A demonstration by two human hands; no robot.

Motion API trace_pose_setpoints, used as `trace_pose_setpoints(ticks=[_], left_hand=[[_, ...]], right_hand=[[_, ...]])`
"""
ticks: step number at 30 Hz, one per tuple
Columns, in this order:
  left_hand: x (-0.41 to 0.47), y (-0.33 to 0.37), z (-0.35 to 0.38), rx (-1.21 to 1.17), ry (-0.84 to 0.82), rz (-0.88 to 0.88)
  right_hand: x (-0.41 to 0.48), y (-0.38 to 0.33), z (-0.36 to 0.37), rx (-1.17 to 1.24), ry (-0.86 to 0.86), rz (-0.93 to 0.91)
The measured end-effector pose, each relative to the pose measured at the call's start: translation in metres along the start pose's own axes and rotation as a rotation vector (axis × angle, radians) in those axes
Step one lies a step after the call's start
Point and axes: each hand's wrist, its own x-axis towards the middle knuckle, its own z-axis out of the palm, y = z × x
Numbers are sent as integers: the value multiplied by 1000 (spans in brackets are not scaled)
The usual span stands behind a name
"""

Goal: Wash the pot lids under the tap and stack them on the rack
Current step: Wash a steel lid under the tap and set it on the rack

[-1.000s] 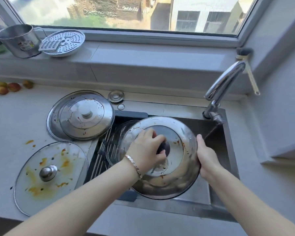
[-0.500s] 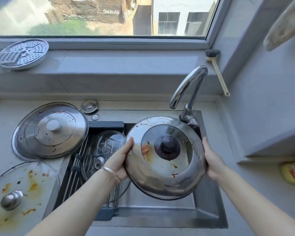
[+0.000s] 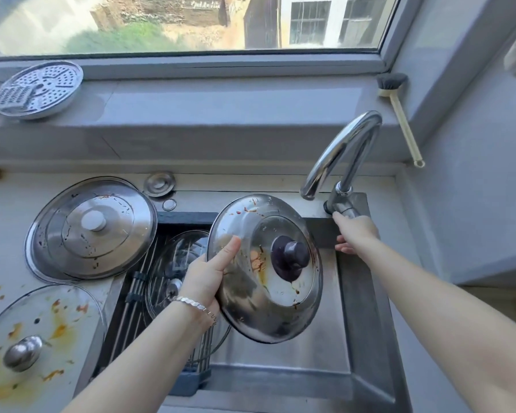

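My left hand [image 3: 206, 277] grips the left rim of a stained steel lid with a dark knob [image 3: 268, 281], held tilted above the sink [image 3: 367, 323]. My right hand [image 3: 355, 234] is on the tap's lever, below the curved chrome tap [image 3: 340, 153]; no water shows. A glass lid [image 3: 176, 263] lies on the roll-up rack [image 3: 131, 299] over the sink's left half, partly hidden by my left arm. Two steel lids [image 3: 93, 228] lie stacked on the counter to the left. A dirty glass lid with a metal knob [image 3: 39, 338] lies at the front left.
A perforated steamer plate [image 3: 39, 87] sits on the windowsill at the left. A dish brush [image 3: 399, 114] leans in the sill's right corner. A sink plug [image 3: 159, 184] lies behind the sink. The grey wall stands close on the right.
My right hand let go of the lid's right rim and moved up to the tap lever. My left hand now holds the lid alone, tilted more to the right.
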Motion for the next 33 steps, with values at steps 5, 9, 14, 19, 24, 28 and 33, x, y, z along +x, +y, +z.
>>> trace_pose_setpoints(ticks=[5,9,14,19,24,28,33], left_hand=[[4,2,8,-7,26,-10],[9,-4,14,12,39,7],[9,-6,17,26,43,-16],[5,-4,20,33,26,-34],[3,-6,20,60,47,-22],[0,-11,23,132,74,30],[-14,-16,35,127,18,66]], right_hand=[[12,11,0,19,10,-37],[19,20,-2,64,35,-51],[23,25,-1,106,39,-63],[26,27,-5,85,34,-69],[12,19,-3,-161,65,-25],[-59,-1,10,-311,142,-520],[-130,-4,49,-442,-305,-914]])
